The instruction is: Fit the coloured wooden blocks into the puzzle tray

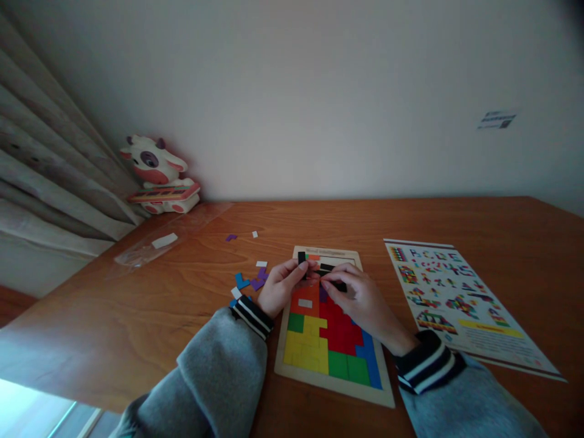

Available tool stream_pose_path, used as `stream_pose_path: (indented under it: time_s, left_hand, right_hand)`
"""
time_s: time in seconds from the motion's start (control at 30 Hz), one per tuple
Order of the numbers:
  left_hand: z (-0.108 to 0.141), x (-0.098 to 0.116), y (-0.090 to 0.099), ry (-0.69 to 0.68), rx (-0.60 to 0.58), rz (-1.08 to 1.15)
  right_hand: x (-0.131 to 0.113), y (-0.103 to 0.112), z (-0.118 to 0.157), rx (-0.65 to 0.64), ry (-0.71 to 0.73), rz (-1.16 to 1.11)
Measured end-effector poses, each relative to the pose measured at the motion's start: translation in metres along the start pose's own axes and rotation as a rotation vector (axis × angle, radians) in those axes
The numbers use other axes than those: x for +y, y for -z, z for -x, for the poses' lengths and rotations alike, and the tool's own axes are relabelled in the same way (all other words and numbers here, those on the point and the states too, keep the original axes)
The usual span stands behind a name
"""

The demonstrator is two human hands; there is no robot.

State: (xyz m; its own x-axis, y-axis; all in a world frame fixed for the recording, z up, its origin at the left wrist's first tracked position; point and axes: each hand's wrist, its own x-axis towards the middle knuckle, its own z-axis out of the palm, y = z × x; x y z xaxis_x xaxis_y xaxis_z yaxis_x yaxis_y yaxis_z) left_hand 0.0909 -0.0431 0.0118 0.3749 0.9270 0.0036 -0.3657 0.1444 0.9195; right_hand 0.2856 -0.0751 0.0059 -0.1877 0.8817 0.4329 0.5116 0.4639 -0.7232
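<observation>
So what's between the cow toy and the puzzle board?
In the head view, a clear plastic bag lies nearer the cow toy, then scattered purple, white and blue pieces nearer the puzzle board.

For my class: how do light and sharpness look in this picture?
Head view: dim overall, with pale glare on the table at lower left; same head view: colours on the puzzle board are distinct, but small text on the printed sheet is unreadable.
</observation>
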Motion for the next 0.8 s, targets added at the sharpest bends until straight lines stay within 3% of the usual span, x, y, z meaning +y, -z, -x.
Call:
stream_pose_path:
  time_s: [0.37, 0.63, 0.8]
  left_hand:
    - [0.003, -0.005, -0.001, -0.025, -0.077, -0.141]
    - [0.009, 0.001, -0.004, -0.198, -0.147, -0.418]
    - [0.011, 0.002, -0.005, -0.238, -0.165, -0.533]
  right_hand:
    - [0.001, 0.001, 0.001, -0.039, -0.002, -0.001]
    - [0.001, 0.001, 0.000, -0.011, -0.035, -0.013]
    - [-0.001, 0.001, 0.000, 0.017, -0.045, -0.019]
